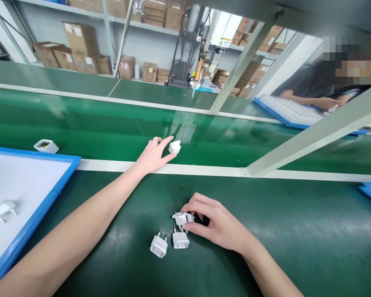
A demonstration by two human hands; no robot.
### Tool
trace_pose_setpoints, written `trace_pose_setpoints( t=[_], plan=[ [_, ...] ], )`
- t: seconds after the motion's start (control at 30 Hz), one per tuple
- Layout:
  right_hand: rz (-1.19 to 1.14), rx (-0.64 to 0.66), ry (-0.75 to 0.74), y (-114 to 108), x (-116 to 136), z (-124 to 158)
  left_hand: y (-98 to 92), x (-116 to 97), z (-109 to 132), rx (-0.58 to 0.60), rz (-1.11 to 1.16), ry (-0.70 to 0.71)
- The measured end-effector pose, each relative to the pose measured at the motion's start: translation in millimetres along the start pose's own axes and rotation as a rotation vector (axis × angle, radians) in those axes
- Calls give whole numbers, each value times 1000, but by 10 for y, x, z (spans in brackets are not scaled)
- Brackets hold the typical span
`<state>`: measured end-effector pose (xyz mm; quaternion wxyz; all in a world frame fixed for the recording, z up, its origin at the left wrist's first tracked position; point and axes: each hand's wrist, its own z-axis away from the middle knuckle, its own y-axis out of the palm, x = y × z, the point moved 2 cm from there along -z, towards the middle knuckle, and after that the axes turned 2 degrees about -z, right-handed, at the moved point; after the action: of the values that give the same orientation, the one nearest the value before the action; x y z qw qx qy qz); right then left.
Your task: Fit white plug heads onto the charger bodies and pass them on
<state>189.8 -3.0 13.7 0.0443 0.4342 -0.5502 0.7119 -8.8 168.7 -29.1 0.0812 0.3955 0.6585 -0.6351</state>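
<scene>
My left hand (153, 156) reaches out over the white rail to the green conveyor belt (111, 128). Its fingertips pinch a small white plug adapter (174, 147) that rests on or just above the belt. My right hand (214, 222) lies on the dark green bench top, thumb and fingers closed on another white plug adapter (182, 218). Two more white two-pin adapters (158, 245) (180, 239) lie just left of and below that hand.
A blue-rimmed white tray (34, 181) at left holds one adapter (1, 209). A white part (45, 146) sits on the belt beyond it. A slanted metal frame bar (312, 136) crosses at right. Across the belt another person (321, 88) works over a blue tray (289, 111). Shelves of cartons stand behind.
</scene>
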Motion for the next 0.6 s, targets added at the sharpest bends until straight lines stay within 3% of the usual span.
trace_pose_setpoints(
  t=[0.1,0.17,0.3,0.37,0.43,0.5,0.6],
  plan=[
    [34,-54,-5,13,-44,-5,-128,-14,-2,-109,-87,-20],
    [82,-90,-24,18,-76,-15,-317,23,7,-218,-197,-96],
    [188,-112,-85,40,-119,-36,-862,248,171,-473,-412,-489],
    [230,-125,-99,52,-129,-45,-1122,380,319,-541,-533,-624],
    [242,-141,-83,57,-130,-56,-1325,526,474,-496,-628,-749],
    [213,-157,-46,53,-122,-68,-1466,679,623,-360,-650,-879],
    [92,-211,19,34,-103,-75,-1576,847,801,-160,-606,-933]
  ],
)
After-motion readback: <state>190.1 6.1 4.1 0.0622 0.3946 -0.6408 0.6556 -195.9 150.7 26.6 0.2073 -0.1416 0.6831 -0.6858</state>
